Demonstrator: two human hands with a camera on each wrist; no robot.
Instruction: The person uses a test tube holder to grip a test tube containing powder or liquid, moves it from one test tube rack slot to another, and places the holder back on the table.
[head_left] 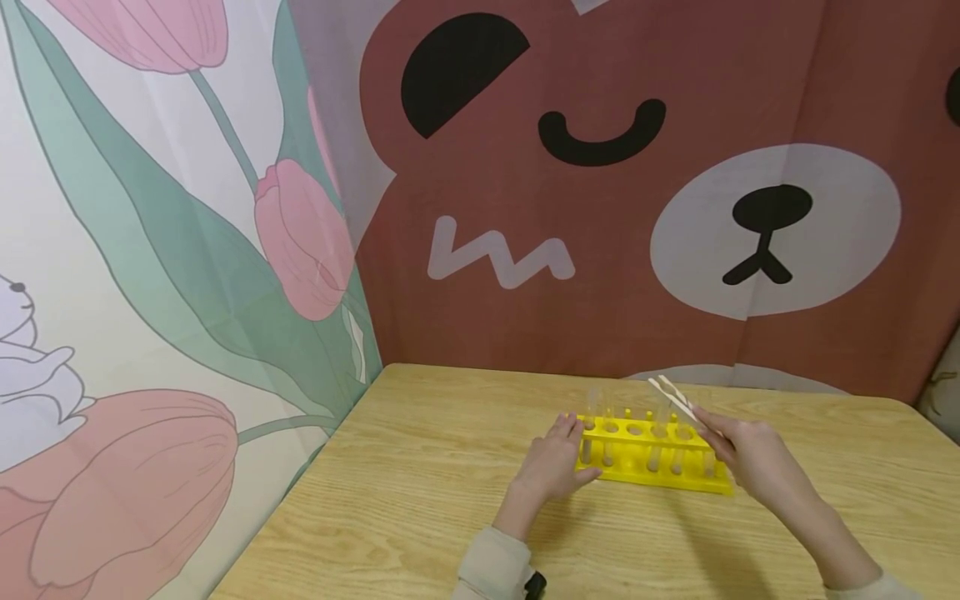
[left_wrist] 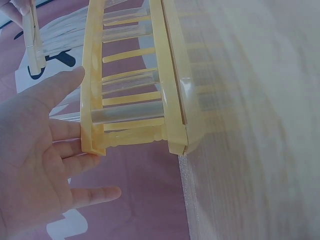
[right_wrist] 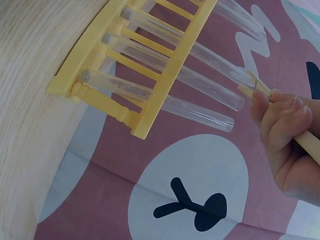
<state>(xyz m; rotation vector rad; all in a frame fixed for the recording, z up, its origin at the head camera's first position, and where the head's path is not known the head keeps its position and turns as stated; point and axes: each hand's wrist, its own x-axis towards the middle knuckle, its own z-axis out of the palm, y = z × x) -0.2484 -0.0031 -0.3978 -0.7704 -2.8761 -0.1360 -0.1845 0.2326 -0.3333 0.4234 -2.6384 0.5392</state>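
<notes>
Has the rack [head_left: 652,481] upright on the table [head_left: 405,517], just left of the grip of the right hand [head_left: 757,458], with tubes [right_wrist: 210,90] standing in it and one hole bare. Pinches the clamp [left_wrist: 33,47] in that right hand, above the rack, with the tips close to a tube's mouth; cannot tell whether round it or merely near. Steadies the end farthest left of that grip with the left hand [head_left: 550,465], laying fairly straight fingers against it. Seems, by judgement, at the stage of bringing clamp and tube together. Would call next for fitting the tips squarely about one tube, sparing its neighbours, and bracing the rack meanwhile. Shows wood grain under and around the grip; beyond it, a bear cloth [head_left: 487,325]; far to its left, a tulip cloth [head_left: 150,333].
</notes>
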